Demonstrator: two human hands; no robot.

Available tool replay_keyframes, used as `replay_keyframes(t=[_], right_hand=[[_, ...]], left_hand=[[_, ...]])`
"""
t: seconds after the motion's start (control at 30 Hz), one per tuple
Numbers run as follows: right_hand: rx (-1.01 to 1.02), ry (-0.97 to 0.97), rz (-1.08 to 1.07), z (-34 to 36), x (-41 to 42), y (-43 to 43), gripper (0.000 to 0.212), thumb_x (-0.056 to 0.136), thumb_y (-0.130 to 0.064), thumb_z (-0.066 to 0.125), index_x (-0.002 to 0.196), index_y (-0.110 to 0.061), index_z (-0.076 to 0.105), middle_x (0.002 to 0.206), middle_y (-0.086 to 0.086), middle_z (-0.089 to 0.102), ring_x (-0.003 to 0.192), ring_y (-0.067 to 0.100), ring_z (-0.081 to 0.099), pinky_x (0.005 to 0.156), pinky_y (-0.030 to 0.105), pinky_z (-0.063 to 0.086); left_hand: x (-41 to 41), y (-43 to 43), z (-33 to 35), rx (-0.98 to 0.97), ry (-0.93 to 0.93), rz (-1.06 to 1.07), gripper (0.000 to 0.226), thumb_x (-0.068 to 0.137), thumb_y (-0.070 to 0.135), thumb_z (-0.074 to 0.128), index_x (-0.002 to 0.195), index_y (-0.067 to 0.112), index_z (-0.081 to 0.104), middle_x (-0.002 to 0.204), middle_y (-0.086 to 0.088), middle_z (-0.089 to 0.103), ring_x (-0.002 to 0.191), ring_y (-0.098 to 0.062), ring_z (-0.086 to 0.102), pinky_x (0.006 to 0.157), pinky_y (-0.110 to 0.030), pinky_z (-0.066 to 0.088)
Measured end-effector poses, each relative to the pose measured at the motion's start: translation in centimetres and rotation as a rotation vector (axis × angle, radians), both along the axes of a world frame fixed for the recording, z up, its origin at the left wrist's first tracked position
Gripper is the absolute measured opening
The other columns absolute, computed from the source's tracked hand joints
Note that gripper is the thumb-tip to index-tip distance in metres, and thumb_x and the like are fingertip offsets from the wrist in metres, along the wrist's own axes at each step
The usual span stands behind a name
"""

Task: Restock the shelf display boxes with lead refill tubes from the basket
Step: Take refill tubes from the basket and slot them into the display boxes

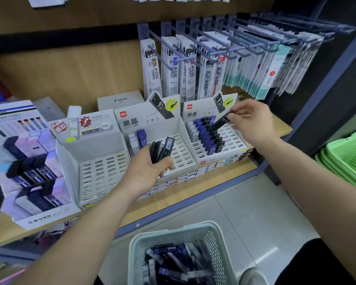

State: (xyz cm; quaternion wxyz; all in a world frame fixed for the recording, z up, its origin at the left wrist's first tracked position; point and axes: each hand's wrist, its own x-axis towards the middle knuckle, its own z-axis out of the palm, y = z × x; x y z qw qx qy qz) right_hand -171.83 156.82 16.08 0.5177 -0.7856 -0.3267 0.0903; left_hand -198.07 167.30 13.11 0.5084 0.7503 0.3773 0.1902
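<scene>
Lead refill tubes: one (220, 121) pinched in right hand (253, 122), about four (161, 148) gripped in left hand (147, 171).

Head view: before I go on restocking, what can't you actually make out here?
- Basket: lower part cut off by the bottom edge, so the tube count is unknown.
- Bundle of tubes in the left hand: lower ends hidden by fingers; count unclear.
- Single tube in the right hand: target slot in the right display box not clear.
- Shelf's left end: blurred.
</scene>
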Motion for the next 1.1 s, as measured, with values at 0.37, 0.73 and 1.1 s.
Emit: replay_keyframes(t=[0.37, 0.73, 1.1], right_hand=[[-0.136, -0.228, -0.056, -3.4, 7.0, 2.9, 0.012, 0.09, -0.013, 0.071, 0.092, -0.023, 0.067, 0.09, -0.006, 0.067, 0.078, 0.013, 0.066, 0.081, 0.031, 0.054], [-0.248, -0.316, 0.072, -5.9, 7.9, 5.1, 0.017, 0.091, -0.004, 0.067, 0.092, -0.02, 0.069, 0.086, -0.006, 0.065, 0.073, 0.003, 0.06, 0.067, 0.0, 0.042], [-0.263, -0.476, 0.093, -7.2, 8.1, 6.4, 0.023, 0.096, -0.005, 0.057, 0.111, -0.01, 0.074, 0.107, 0.01, 0.069, 0.098, 0.025, 0.062, 0.092, 0.026, 0.046]], left_hand=[[5.6, 0.9, -2.2, -0.027, -0.005, -0.032, 0.008, 0.093, 0.026, 0.065, 0.095, 0.02, 0.06, 0.086, -0.001, 0.074, 0.063, -0.011, 0.058, 0.059, -0.035, 0.051], [7.1, 1.0, -3.1, -0.041, 0.004, -0.005, 0.008, 0.092, 0.025, 0.066, 0.096, 0.022, 0.06, 0.087, -0.001, 0.073, 0.061, -0.009, 0.056, 0.061, -0.027, 0.047], [6.5, 0.8, -2.7, -0.128, -0.062, -0.019, 0.004, 0.096, 0.021, 0.062, 0.098, 0.018, 0.06, 0.087, 0.001, 0.074, 0.062, -0.009, 0.055, 0.059, -0.027, 0.049]])
